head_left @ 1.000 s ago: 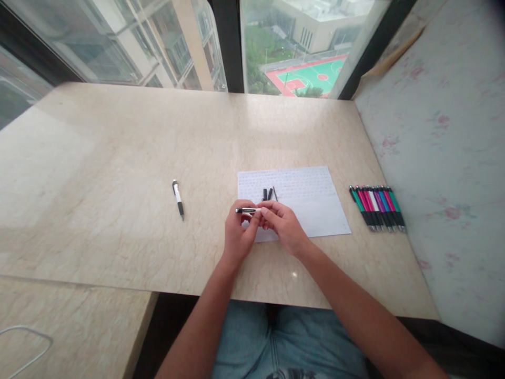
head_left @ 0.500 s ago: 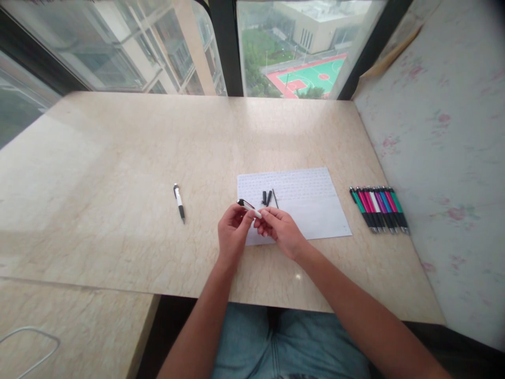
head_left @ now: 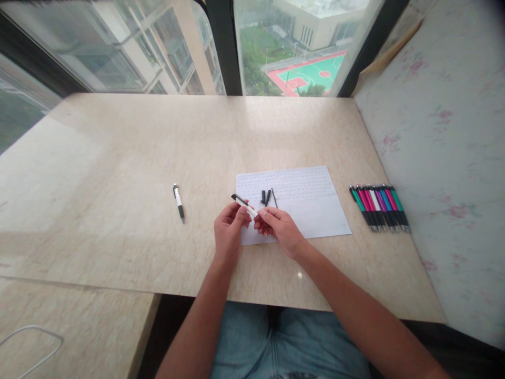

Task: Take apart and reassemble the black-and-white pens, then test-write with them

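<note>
A white pen barrel (head_left: 248, 208) with a black clip end is held tilted above the paper. My left hand (head_left: 229, 229) pinches it around the middle, and the clip end sticks out past the fingers to the upper left. At the barrel's lower right end, the fingertips of my right hand (head_left: 282, 226) are closed on it; whether they also hold a small part is hidden. Just beyond my hands, two short black pen parts (head_left: 265, 197) and a thin dark refill (head_left: 274, 198) lie on the sheet of paper (head_left: 311, 216), with a tiny dark piece beside them.
To the left lies a whole white and black pen (head_left: 179, 203). Several coloured pens (head_left: 379, 209) are lined up on the right, close to the papered wall (head_left: 442, 158). A window borders the far side of the marble-look tabletop (head_left: 118, 200). A white cable (head_left: 59, 339) rests at the lower left.
My left hand has shifted slightly left and turned the barrel, so more of its clip end and body shows. My right hand has stayed nearly in place.
</note>
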Tool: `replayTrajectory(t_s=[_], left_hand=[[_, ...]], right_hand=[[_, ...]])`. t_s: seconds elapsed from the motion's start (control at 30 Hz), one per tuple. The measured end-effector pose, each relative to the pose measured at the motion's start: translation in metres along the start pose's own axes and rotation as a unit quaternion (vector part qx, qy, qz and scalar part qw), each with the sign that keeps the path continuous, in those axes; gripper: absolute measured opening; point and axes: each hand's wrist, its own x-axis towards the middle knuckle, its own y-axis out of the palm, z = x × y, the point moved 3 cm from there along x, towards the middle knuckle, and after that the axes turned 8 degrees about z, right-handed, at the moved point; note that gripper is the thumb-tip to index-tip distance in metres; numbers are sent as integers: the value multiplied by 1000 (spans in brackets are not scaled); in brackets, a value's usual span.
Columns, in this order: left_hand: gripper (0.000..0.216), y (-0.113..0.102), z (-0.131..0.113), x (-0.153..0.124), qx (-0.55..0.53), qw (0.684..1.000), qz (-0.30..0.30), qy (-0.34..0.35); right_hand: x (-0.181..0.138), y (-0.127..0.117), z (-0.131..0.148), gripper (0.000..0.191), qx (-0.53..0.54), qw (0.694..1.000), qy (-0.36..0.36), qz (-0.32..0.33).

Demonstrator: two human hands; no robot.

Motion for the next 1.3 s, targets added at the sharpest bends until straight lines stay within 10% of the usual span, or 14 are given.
replayTrajectory(t_s=[0.67,1.0,1.17,1.3], left_hand=[[27,4,-4,-1,35,998,42,7],[15,7,-7,-6,138,989,36,36],[13,8,-8,-6,148,988,35,33],[13,7,-7,-6,157,987,33,32]], right_hand=[[-5,-6,20,28,-211,976,-53,3],[-19,-57,44,21,-619,720,-162,-269],[-21,-60,36,21,-681,675,-103,-264],[-22,-64,40,32,-663,695,-84,-266]])
